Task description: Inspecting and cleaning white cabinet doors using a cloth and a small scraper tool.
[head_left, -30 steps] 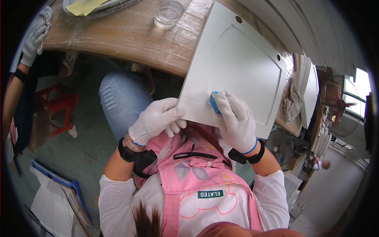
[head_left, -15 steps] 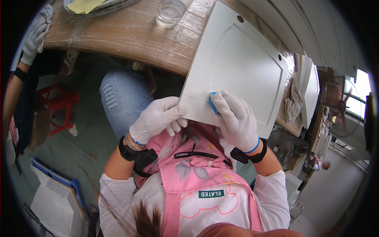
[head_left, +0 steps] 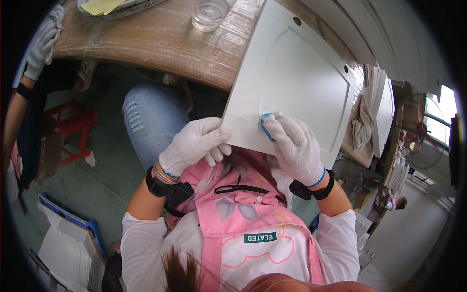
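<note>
A white cabinet door (head_left: 301,82) with a recessed centre and two round holes along its far edge lies tilted from the table towards my lap. My left hand (head_left: 197,143), in a white knit glove, is closed on the door's near left corner, thumb on top. My right hand (head_left: 296,146), gloved the same way, pinches a small blue block (head_left: 267,125) against the door's face, by the inner edge of its near frame. The glove covers part of the block, and its exact kind does not show.
The wooden table (head_left: 155,44) carries a clear cup of liquid (head_left: 210,17) and a tray with yellow paper (head_left: 102,6). A crumpled cloth (head_left: 362,124) lies right of the door. A red stool (head_left: 73,129) and another person's gloved hand (head_left: 43,46) are at left.
My right hand and the blue block have shifted slightly to the right along the door. My left hand stays at the corner.
</note>
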Motion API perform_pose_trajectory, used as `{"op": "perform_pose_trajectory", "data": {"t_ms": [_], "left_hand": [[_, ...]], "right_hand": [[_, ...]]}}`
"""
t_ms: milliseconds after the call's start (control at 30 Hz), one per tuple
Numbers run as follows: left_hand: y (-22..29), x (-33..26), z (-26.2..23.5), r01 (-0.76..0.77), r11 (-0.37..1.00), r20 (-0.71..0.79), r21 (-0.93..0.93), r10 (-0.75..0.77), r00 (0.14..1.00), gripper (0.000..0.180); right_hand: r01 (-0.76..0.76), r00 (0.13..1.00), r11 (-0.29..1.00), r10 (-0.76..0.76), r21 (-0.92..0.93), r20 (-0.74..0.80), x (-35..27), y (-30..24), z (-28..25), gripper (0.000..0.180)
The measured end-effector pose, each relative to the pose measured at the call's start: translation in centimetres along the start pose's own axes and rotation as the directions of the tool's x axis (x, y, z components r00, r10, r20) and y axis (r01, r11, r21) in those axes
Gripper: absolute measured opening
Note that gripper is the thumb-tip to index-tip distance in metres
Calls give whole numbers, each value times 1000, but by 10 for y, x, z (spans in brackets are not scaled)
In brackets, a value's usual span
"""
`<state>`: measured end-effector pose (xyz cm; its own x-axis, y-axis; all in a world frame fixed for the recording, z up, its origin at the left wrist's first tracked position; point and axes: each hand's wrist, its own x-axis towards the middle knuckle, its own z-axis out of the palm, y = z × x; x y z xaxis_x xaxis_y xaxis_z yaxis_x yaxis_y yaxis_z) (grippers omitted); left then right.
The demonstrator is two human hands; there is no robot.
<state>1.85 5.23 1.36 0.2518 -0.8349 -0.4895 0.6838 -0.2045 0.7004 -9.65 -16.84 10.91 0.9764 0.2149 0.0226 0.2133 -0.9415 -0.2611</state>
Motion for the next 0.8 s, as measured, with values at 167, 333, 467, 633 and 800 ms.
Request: {"op": "perform_pose_trajectory", "data": {"t_ms": [167,333,467,633,800], "left_hand": [[2,1,0,-9,1000,18,3,8,1000,37],[0,1,0,-3,1000,18,7,3,1000,39],[3,-1,1,-4,1000,18,15,3,1000,39],[-1,0,-1,-2,1000,15,7,1,1000,38],[1,0,0,3,1000,24,-15,-2,1000,36]], "right_hand": [[52,991,996,-61,-74,-122,8,-6,2,51],[75,990,995,-83,-66,-114,1,0,6,53],[69,988,995,-79,-78,-130,8,-5,1,51],[67,994,997,-69,-30,-79,6,-1,2,49],[67,990,995,-75,-70,-121,6,-4,6,49]]}}
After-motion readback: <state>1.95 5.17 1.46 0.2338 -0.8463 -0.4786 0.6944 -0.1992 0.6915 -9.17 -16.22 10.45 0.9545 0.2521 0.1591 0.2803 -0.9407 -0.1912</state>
